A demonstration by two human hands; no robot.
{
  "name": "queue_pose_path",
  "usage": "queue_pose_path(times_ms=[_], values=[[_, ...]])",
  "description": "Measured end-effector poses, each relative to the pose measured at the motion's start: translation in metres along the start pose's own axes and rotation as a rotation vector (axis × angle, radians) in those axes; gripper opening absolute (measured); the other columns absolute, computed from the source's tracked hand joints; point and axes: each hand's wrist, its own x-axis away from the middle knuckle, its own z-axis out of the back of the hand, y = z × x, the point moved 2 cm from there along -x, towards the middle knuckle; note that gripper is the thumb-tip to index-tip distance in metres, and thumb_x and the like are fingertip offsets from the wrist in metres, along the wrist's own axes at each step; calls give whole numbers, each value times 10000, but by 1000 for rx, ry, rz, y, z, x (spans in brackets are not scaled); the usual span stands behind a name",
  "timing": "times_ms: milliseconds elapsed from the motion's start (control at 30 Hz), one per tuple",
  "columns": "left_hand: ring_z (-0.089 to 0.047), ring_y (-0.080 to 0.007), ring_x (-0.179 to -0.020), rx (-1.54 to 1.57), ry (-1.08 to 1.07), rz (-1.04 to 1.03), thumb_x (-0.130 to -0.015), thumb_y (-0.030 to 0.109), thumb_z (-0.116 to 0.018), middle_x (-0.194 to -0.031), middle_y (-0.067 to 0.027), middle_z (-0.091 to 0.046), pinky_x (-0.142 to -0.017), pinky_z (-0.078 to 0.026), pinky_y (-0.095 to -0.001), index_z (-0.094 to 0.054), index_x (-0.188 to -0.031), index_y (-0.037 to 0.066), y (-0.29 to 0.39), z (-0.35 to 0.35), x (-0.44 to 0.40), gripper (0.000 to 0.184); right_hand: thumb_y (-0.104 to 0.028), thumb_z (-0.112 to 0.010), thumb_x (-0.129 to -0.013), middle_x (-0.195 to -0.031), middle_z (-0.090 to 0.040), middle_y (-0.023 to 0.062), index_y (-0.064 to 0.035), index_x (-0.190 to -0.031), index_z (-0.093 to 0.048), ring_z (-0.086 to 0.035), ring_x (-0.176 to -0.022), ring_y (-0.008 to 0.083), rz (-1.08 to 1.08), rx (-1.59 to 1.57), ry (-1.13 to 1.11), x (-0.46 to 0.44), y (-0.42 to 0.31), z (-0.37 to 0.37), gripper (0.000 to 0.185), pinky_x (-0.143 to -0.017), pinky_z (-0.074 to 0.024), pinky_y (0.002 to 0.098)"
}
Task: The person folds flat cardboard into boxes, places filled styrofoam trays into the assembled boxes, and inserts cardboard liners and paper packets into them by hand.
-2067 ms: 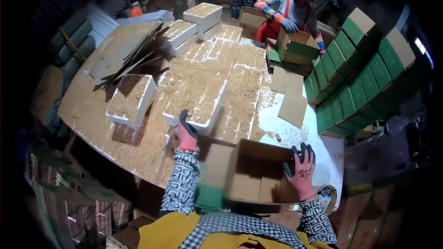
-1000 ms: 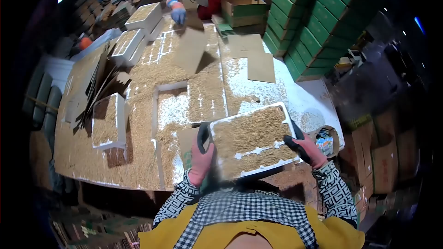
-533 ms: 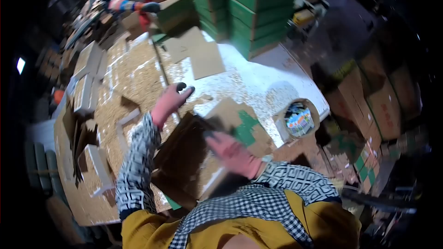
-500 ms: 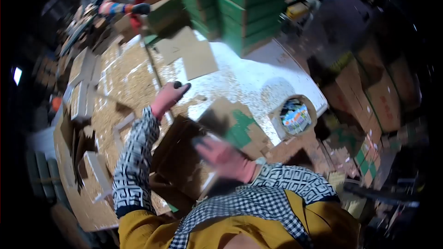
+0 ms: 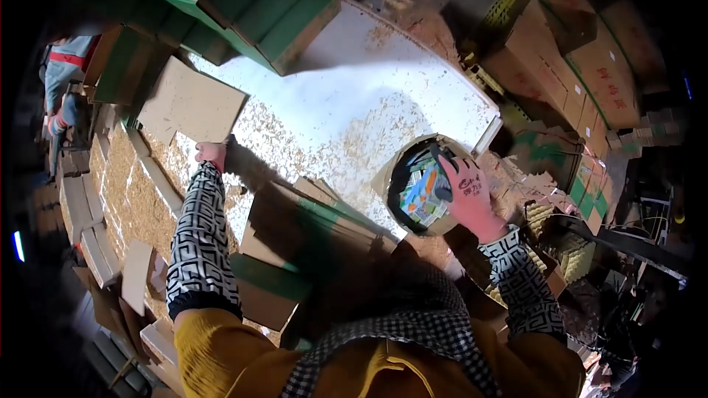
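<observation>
Its glove print [image 5: 470,186] illegible, the right hand [image 5: 476,195] had reached three-o'clock packets [image 5: 420,195], fingers parted; the nine-o'clock left hand [image 5: 212,153] had an unclear grip.

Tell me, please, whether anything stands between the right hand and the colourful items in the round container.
Nothing visible does: the round container is open on top, and the right hand reaches over its rim to the colourful items. Whether they touch is unclear.

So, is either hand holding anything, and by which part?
It cannot be told for sure. The left hand is at the near edge of the card; the right hand reaches over the packets in the tub, no grip clear.
</observation>
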Motion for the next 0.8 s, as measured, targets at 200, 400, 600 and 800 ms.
queue_pose_path(times_ms=[200, 400, 600, 800], values=[[-660, -280, -891, -999, -28, -789, -806, 156, -516, -952, -130, -681, -754, -534, -384, -698, -945, 92, -33, 27, 17, 238, -242, -675, -784, -1079, -563, 151, -58, -1113, -586, -571, -943, 315, 53, -2, 63, 4, 4, -1, 386, -825, -447, 416], [-486, -364, -1170, -211, 285, -355, -707, 508, -659, -1262, -240, -479, -917, -409, -562, -427, -1291, 7, 55, 79, 81, 804, -251, -694, -775, -1273, -457, 171, -66, -1152, -575, -433, -1176, 348, 28, 156, 27, 7, -10, 8, 436, -944, -379, 461], [-657, -336, -759, -497, 296, -836, -905, 231, -494, -887, -201, -656, -665, -527, -446, -495, -1105, -28, 43, 2, 71, 327, -222, -673, -793, -1253, -494, 122, -106, -1147, -585, -436, -1185, 338, -7, 179, 88, 30, -6, -34, 382, -981, -349, 462], [-669, -320, -822, -735, 61, -974, -888, 124, -426, -883, -195, -665, -685, -536, -430, -516, -967, 21, 45, 22, 122, 159, 2, -621, -790, -1107, -595, 179, -10, -1150, -575, -586, -990, 336, -24, -439, 436, 50, -18, 30, 363, -863, -475, 368]])
